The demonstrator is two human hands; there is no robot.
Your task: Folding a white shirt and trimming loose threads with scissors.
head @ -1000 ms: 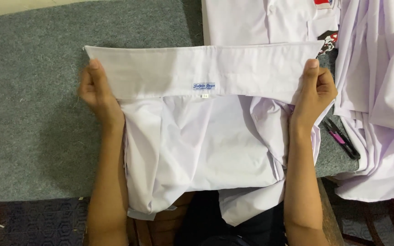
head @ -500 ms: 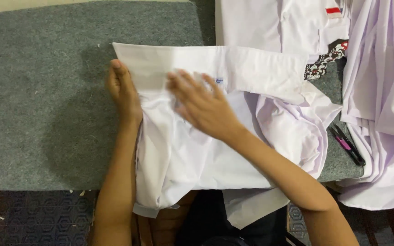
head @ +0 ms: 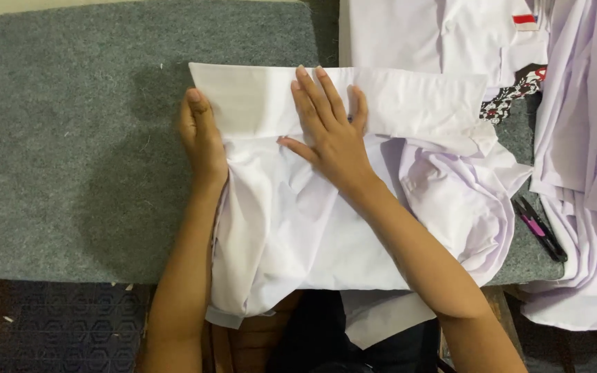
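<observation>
A white shirt (head: 312,228) lies on a grey felt mat (head: 77,159), its flat collar band (head: 409,103) stretched across the top. My left hand (head: 202,138) presses down on the left end of the collar, fingers together. Laid flat with fingers spread, my right hand (head: 326,131) rests on the middle of the collar band and the cloth just under it. The shirt's body hangs over the table's near edge toward my lap. The cloth is bunched and wrinkled at the right side (head: 464,200).
More white garments (head: 589,159) are piled at the right, and another white shirt (head: 437,34) lies at the back. A black and pink tool (head: 540,231) lies on the mat near the pile. A patterned floor (head: 57,324) shows below left.
My right hand left the collar's right end and came across to its middle, palm down. The shirt and view shifted slightly; the left hand stays at the collar's left end.
</observation>
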